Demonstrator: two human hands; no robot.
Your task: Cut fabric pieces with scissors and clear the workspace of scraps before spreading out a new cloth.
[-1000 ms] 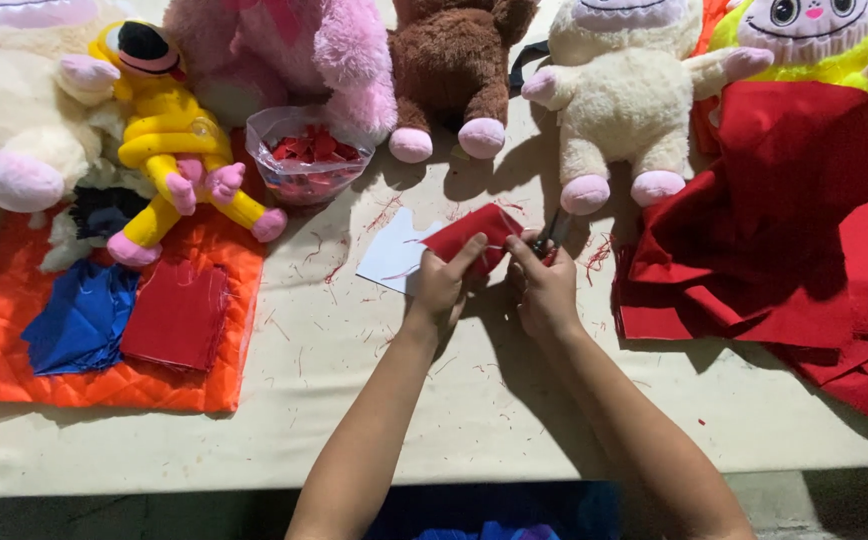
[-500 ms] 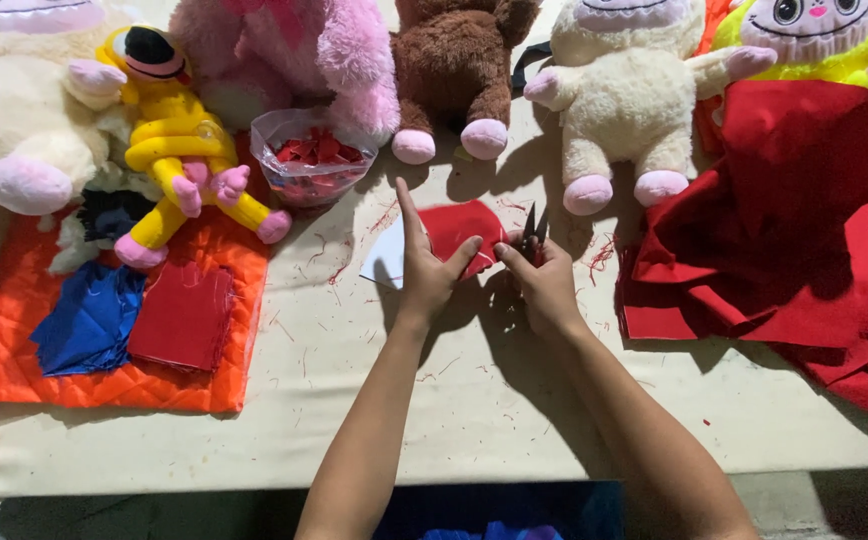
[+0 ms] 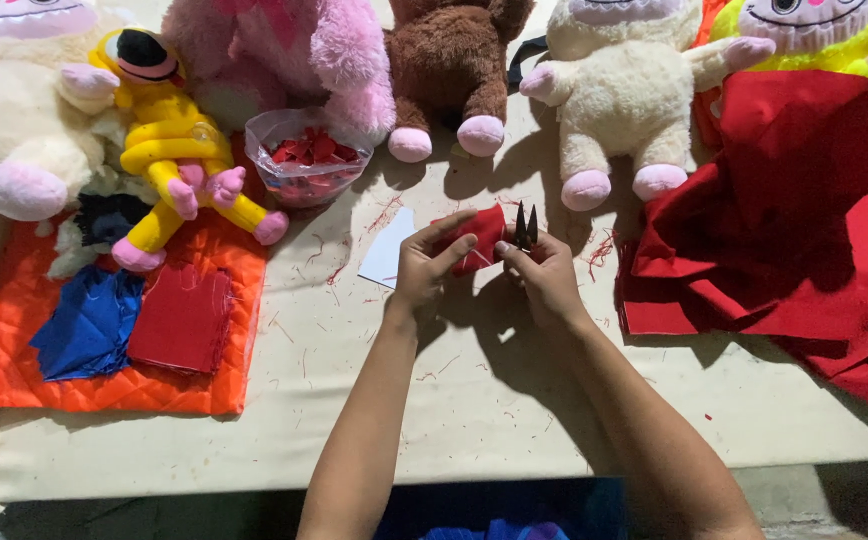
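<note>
My left hand (image 3: 428, 268) pinches a small piece of red fabric (image 3: 477, 237) above the cream table cover (image 3: 474, 400). My right hand (image 3: 544, 275) grips small black snips (image 3: 525, 226), blades pointing up, right beside the red piece. A white paper shape (image 3: 390, 259) lies flat just left of my left hand. Red thread scraps are scattered around both hands.
A row of plush toys lines the far edge: cream (image 3: 14, 130), yellow (image 3: 169, 150), pink (image 3: 284, 50), brown (image 3: 449, 70), cream (image 3: 614, 100). A clear bowl of red cut pieces (image 3: 304, 160) stands nearby. An orange quilted mat (image 3: 84, 370) holds blue and red squares. Red cloth (image 3: 804, 250) is piled at the right.
My left fingers, spread open half a second ago, have closed again on the red piece. The snips stay upright in my right hand, near the fabric.
</note>
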